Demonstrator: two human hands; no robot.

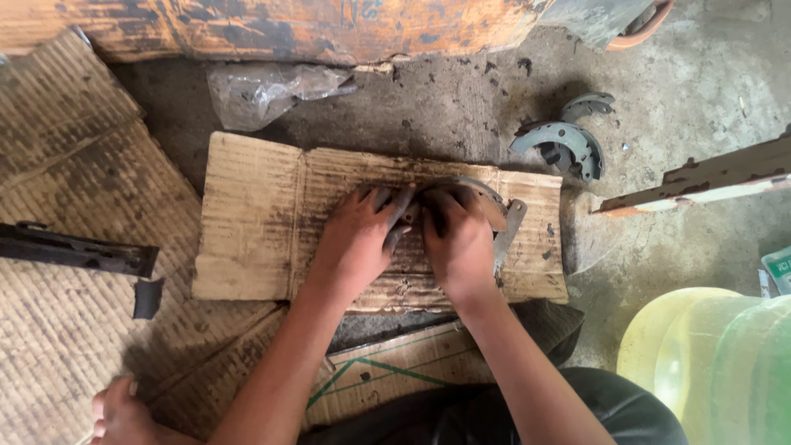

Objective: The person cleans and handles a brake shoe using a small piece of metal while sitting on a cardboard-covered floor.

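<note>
Both my hands press down side by side on a dirty sheet of cardboard (247, 222) lying on the concrete floor. My left hand (358, 239) and my right hand (457, 239) grip a curved, greasy brake shoe (490, 202), whose arc shows above and to the right of my right hand. A flat metal lever (508, 231) of the same part sticks out below that arc. My fingers cover the middle of the part.
More curved brake shoes (564, 140) lie on the floor at the upper right. A crumpled plastic bag (264, 91) sits under a worn wooden beam (272, 29). A black metal bar (74, 250) rests on left cardboard. A translucent yellow-green jug (709, 354) stands at lower right.
</note>
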